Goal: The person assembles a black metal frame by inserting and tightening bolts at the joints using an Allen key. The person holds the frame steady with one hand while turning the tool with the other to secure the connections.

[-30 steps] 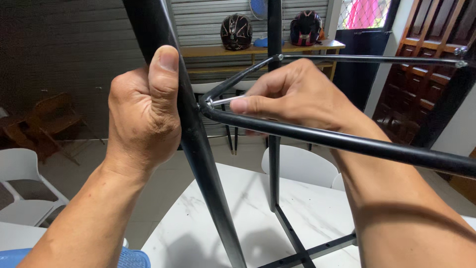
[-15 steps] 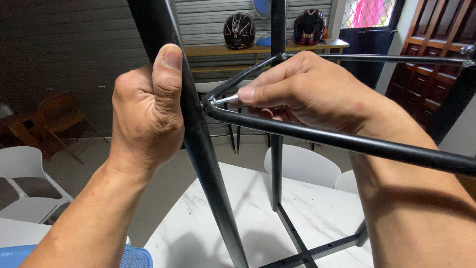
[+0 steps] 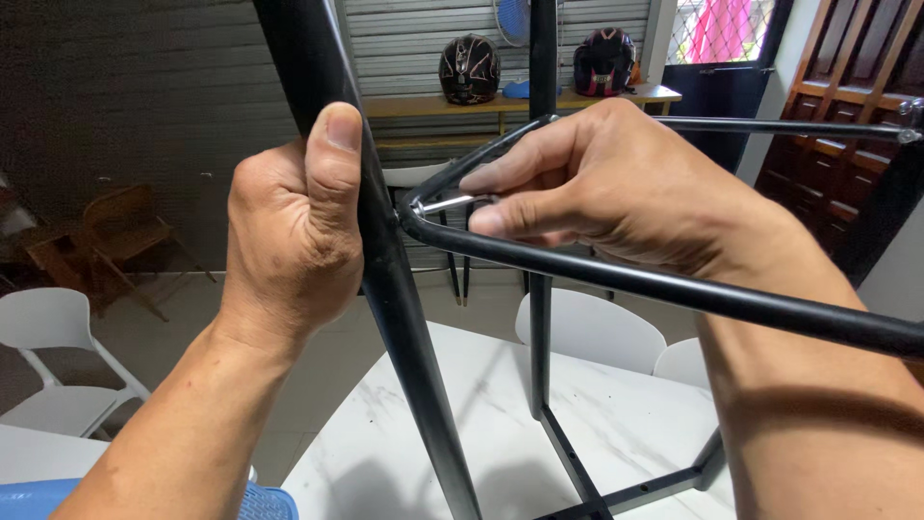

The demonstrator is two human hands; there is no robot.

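Observation:
A black metal frame stands upside down on a white marble-look table (image 3: 404, 453). My left hand (image 3: 294, 231) is wrapped around one thick black leg (image 3: 409, 337), thumb up along the tube. My right hand (image 3: 616, 193) pinches a small silver hex key (image 3: 445, 203) between thumb and fingers. The key's tip sits at the joint where a thin black brace rod (image 3: 674, 289) meets the leg. A second upright leg (image 3: 541, 318) rises behind the hands.
White plastic chairs stand at the left (image 3: 48, 356) and behind the table (image 3: 587, 332). A wooden shelf (image 3: 539, 101) at the back carries two helmets (image 3: 470, 67). A blue basket edge (image 3: 260, 503) shows at the bottom left. Wooden doors (image 3: 847, 144) fill the right.
My right hand has turned slightly at the joint with the silver key, wrist rolling; my left hand keeps its grip on the leg. The view has shifted a little.

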